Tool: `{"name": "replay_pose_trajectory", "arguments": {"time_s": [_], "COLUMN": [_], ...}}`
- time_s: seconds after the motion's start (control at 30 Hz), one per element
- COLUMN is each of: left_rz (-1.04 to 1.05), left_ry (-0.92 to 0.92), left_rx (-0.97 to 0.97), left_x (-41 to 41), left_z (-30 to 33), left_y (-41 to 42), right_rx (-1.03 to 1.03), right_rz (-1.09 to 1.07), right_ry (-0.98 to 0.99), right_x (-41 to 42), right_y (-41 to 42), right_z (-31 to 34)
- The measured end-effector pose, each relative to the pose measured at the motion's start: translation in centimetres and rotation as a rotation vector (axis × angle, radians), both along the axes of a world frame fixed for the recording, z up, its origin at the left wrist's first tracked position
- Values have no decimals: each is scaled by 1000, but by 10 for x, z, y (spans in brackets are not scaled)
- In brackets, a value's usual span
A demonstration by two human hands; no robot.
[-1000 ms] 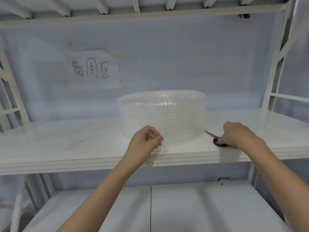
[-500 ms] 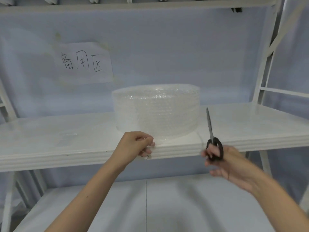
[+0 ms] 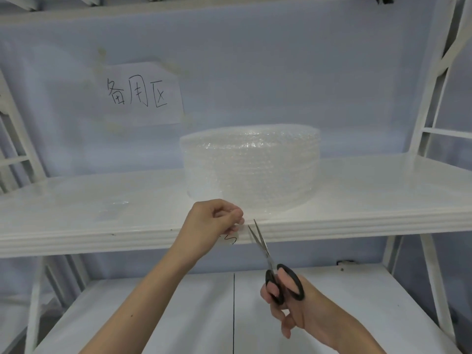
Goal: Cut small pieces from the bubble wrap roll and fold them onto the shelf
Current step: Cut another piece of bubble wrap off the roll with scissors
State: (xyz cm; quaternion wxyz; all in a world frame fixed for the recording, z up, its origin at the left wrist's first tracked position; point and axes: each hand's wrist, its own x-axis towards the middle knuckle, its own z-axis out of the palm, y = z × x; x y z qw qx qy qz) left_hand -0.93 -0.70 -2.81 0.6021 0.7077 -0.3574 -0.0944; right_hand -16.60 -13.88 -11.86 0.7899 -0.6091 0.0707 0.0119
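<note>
scissors (image 3: 263, 247): swung down from upright, blades now parted beside the pinched edge
right hand (image 3: 291, 300): gripping the handles
left hand (image 3: 213, 223): pinching the bubble wrap roll (image 3: 251, 169) tail, so first snip's next

Two bare forearms enter from the lower edge, one from about 7 o'clock and the other from about 5 o'clock. Neither arm shows a sleeve, cuff, glove, watch, bracelet or ring anywhere along its visible length; both are uncovered from the frame edge to the fingertips. The left hand (image 3: 214, 223) is slender, with short, unpainted nails that catch a little light at 3 o'clock on the fist. A tiny dark speck sits on the left forearm, toward 7 o'clock from the wrist. The right hand (image 3: 293, 302) has the same short plain nails, and its wrist is broad and unadorned.
</note>
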Motion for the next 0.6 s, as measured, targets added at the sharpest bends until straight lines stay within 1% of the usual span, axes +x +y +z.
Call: {"name": "replay_pose_trajectory", "arguments": {"time_s": [0.3,0.47,0.6], "left_rz": [-19,-22,-22], "left_ry": [15,44,59], "left_rx": [-54,-64,-68], "left_x": [-3,1,8], "left_z": [-7,-11,-12], "left_y": [7,11,12], "right_rx": [51,29,-13], "right_rz": [120,95,72], "right_ry": [-154,-153,-199], "right_x": [28,39,43], "right_y": [4,6,4], "right_z": [5,11,14]}}
